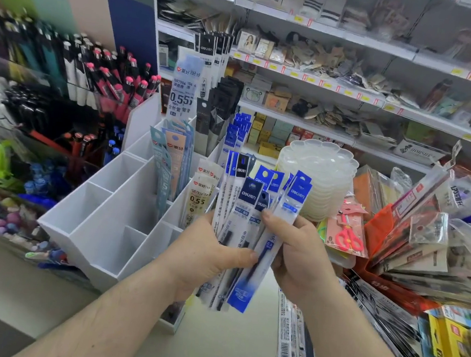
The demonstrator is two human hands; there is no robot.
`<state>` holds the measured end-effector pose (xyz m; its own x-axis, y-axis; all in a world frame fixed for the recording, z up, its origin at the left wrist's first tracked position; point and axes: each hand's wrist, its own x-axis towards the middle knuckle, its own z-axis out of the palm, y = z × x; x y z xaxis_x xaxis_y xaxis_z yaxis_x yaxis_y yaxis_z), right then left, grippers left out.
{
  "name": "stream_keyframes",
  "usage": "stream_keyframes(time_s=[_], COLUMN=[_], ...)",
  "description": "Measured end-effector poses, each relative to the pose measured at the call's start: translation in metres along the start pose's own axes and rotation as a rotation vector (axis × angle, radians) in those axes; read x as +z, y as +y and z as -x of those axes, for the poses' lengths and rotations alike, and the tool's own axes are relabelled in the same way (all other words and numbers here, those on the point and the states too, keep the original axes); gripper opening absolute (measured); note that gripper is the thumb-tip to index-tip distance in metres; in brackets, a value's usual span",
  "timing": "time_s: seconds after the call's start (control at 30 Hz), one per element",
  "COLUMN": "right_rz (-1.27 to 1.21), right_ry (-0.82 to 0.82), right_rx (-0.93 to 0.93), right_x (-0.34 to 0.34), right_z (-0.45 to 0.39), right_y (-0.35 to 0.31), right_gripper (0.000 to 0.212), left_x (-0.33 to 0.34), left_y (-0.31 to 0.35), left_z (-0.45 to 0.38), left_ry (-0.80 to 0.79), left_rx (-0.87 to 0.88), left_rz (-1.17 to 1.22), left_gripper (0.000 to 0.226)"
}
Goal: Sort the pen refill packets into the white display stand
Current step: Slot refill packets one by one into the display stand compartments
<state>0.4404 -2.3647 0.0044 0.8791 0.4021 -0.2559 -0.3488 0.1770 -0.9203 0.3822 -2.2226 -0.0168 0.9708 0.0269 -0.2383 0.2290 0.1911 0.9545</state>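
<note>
— A fanned bundle of pen refill packets [248, 226] is held up just right of the white display stand [101, 222], in front of its right edge.

— By which hand is it gripped?

— It is clamped by the left hand [208, 257], thumb curled across the front; one packet is pinched near its top by the right hand [293, 251].

— And the stand?

— Other packets are seen upright in the rear compartments (labels partly blurred). Pink scissors [348, 238] are seen to the right.
</note>
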Motion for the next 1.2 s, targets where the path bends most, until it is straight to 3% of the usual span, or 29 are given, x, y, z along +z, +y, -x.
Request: stream_keyframes(time_s=[0.1, 0.2, 0.43, 0.63, 0.8, 1.0, 1.13, 1.2], right_rz=[0.006, -0.089, 0.062, 0.325, 0.476, 0.781, 0.795, 0.833], right_ry=[0.076, 0.249, 0.431, 0.313, 0.292, 0.136, 0.164, 0.177], right_rx=[-0.013, -0.053, -0.123, -0.236, -0.203, -0.114, -0.208, -0.245], right_x=[-0.006, -0.012, -0.009, 0.026, 0.036, 0.043, 0.046, 0.047], right_z=[-0.018, -0.039, -0.090, -0.137, -0.162, -0.173, -0.170, -0.168], right_y=[-0.003, -0.016, -0.036, -0.027, -0.005, 0.015, 0.010, 0.008], right_gripper=[0.034, 0.016, 0.019, 0.013, 0.015, 0.012, 0.017, 0.010], left_x=[-0.014, -0.029, -0.044, -0.044, -0.043, -0.043, -0.044, -0.044], left_y=[0.007, 0.015, 0.020, 0.021, 0.023, 0.022, 0.022, 0.021], left_z=[0.001, 0.002, 0.015, 0.020, 0.022, 0.020, 0.021, 0.020], left_ry=[0.123, 0.289, 0.366, 0.370, 0.355, 0.357, 0.344, 0.343], left_rx=[0.077, 0.135, 0.133, 0.107, 0.111, 0.101, 0.099, 0.096], left_rz=[-0.058, -0.110, -0.183, -0.168, -0.136, -0.139, -0.127, -0.125], left_gripper=[0.047, 0.029, 0.034, 0.034, 0.033, 0.030, 0.033, 0.033])
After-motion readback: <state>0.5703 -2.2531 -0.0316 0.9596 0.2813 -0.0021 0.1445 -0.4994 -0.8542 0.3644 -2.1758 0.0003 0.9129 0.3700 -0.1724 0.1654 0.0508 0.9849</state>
